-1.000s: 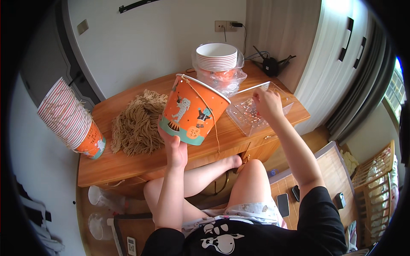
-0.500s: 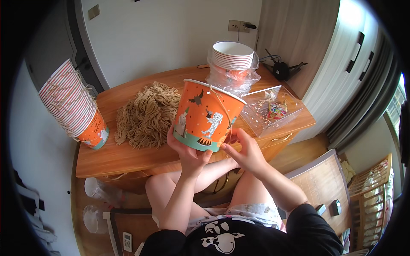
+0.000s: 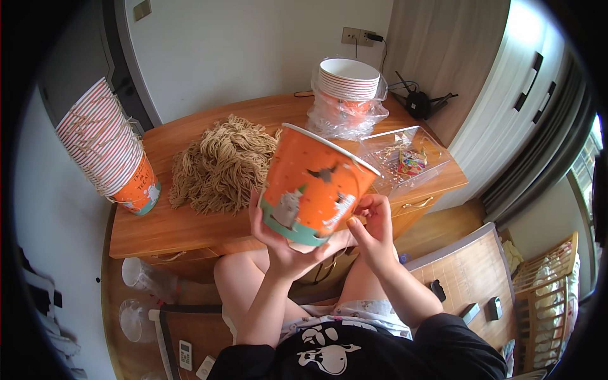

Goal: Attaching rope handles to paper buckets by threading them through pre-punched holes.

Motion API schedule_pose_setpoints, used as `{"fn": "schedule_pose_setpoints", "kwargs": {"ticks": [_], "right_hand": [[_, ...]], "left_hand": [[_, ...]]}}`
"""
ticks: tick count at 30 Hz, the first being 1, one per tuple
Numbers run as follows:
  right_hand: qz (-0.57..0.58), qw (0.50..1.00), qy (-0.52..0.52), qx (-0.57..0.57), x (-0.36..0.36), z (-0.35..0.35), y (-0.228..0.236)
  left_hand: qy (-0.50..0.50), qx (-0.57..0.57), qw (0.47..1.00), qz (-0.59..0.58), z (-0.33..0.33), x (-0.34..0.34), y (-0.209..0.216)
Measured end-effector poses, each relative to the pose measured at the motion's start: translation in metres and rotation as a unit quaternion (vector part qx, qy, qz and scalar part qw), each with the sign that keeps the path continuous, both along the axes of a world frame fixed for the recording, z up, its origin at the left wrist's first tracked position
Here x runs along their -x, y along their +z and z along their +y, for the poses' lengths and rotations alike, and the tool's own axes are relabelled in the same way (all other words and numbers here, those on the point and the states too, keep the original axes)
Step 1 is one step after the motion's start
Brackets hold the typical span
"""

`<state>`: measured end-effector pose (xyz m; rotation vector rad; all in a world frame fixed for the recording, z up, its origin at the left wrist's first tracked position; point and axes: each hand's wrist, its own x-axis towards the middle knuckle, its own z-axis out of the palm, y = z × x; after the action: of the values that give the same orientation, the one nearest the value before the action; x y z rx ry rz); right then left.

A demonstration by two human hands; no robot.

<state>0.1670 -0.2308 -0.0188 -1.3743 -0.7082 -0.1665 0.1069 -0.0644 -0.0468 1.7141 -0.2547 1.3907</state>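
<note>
An orange paper bucket (image 3: 310, 190) with a white rim, a green band and Halloween animal figures is tilted in front of me, above the table's front edge. My left hand (image 3: 278, 244) is closed round its lower left side and base. At its lower right side, my right hand (image 3: 372, 221) has its fingers curled with thumb and fingertips together. A thin cord seems to run by these fingertips, but whether they pinch it is unclear. Behind the bucket, a heap of tan cords (image 3: 221, 164) lies on the wooden table (image 3: 142, 237).
A tall stack of striped buckets (image 3: 104, 142) stands at the table's left end. More buckets (image 3: 348, 79) sit in clear plastic at the back, near a black router (image 3: 417, 104). A clear tray (image 3: 386, 177) with small scraps lies at right. A remote control (image 3: 185, 354) is below left.
The bucket has moved slightly right and down and turned, so its figures have shifted. My right hand has moved right, and its fingers are more curled. My left hand still holds the bucket.
</note>
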Motion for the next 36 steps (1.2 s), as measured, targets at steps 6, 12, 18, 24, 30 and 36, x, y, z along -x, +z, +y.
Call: {"fn": "schedule_pose_setpoints", "kwargs": {"ticks": [6, 12, 18, 24, 30, 36], "right_hand": [[0.105, 0.976, 0.06, -0.18, 0.02, 0.004, -0.008], [0.243, 0.936, 0.216, -0.132, 0.024, -0.035, 0.015], [0.052, 0.948, 0.241, -0.203, -0.01, -0.087, 0.062], [-0.022, 0.993, 0.105, 0.058, -0.024, -0.072, 0.063], [-0.043, 0.976, 0.19, 0.096, -0.014, -0.068, 0.038], [-0.033, 0.986, 0.101, 0.125, -0.003, -0.05, 0.048]], "left_hand": [[0.063, -0.094, 0.992, -0.051, 0.002, 0.011, 0.009], [0.152, -0.198, 0.968, 0.008, 0.027, 0.036, 0.024], [-0.209, 0.01, 0.977, 0.045, 0.04, 0.056, 0.019], [-0.474, 0.42, 0.739, 0.232, 0.027, 0.053, -0.003], [-0.434, 0.504, 0.738, 0.114, 0.034, 0.028, -0.026], [-0.481, 0.579, 0.63, 0.192, 0.017, 0.011, -0.003]]}}
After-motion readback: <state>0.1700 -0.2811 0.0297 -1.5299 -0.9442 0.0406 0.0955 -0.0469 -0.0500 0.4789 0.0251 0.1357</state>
